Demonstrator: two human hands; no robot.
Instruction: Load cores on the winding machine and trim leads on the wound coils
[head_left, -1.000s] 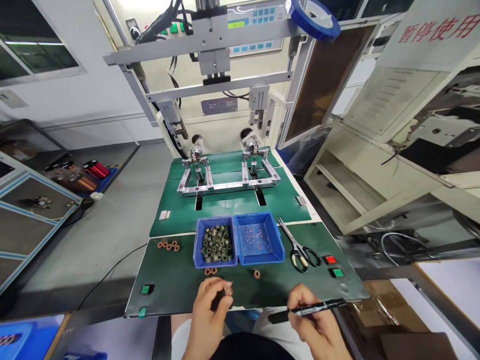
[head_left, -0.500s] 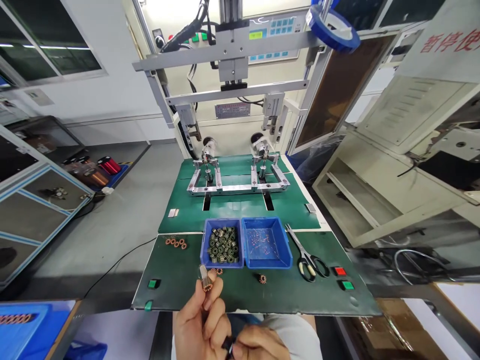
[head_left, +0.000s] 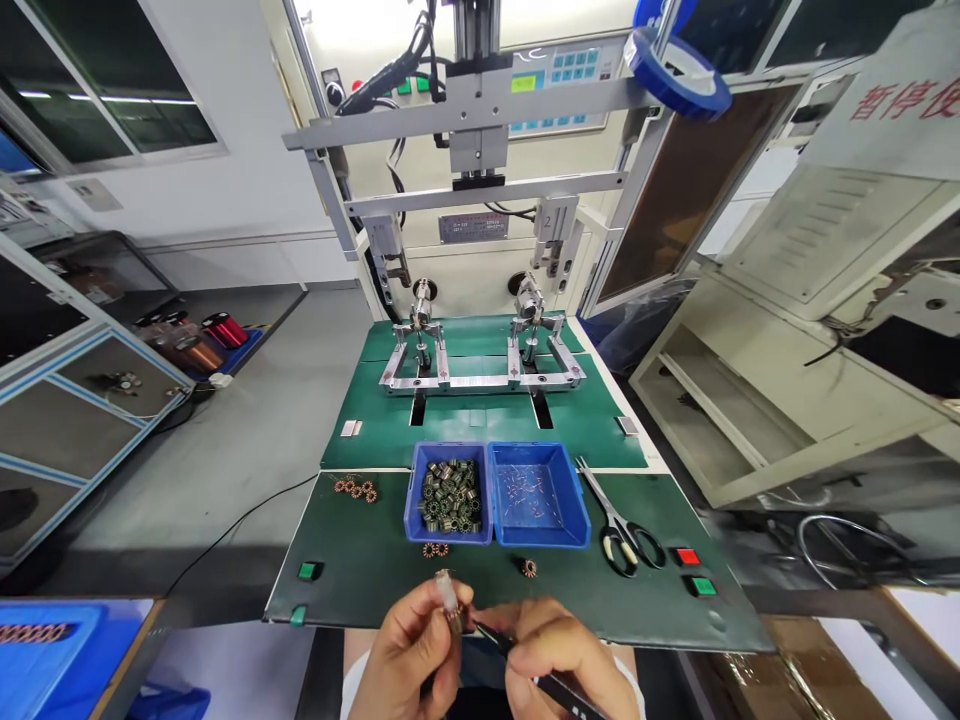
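My left hand point(head_left: 412, 650) is closed round a small copper-wound stator core point(head_left: 454, 620), with a whitish translucent plug point(head_left: 445, 592) standing up out of it. In my right hand point(head_left: 559, 655) is a pair of slim black tweezers point(head_left: 491, 635), whose tips point left and meet or nearly meet the core; exact contact is too small to tell. Just beyond my left hand, two wound stator cores point(head_left: 435, 550) lie on the green work surface. A single wound core point(head_left: 529, 568) lies beyond my right hand.
A blue bin point(head_left: 409, 500) holds many bare cores; another blue bin point(head_left: 540, 495) holds wire scraps. Scissors point(head_left: 619, 525) lie to its right. Several wound cores point(head_left: 356, 489) lie at left. Behind stands a winding machine's metal fixture point(head_left: 480, 382). Green point(head_left: 703, 586) and red buttons point(head_left: 686, 556) sit at right.
My right hand has come up from the lap area, bringing the tweezers to the core. My left hand has shifted right and lower with the core. The machine's blurred spinning heads now look sharp.
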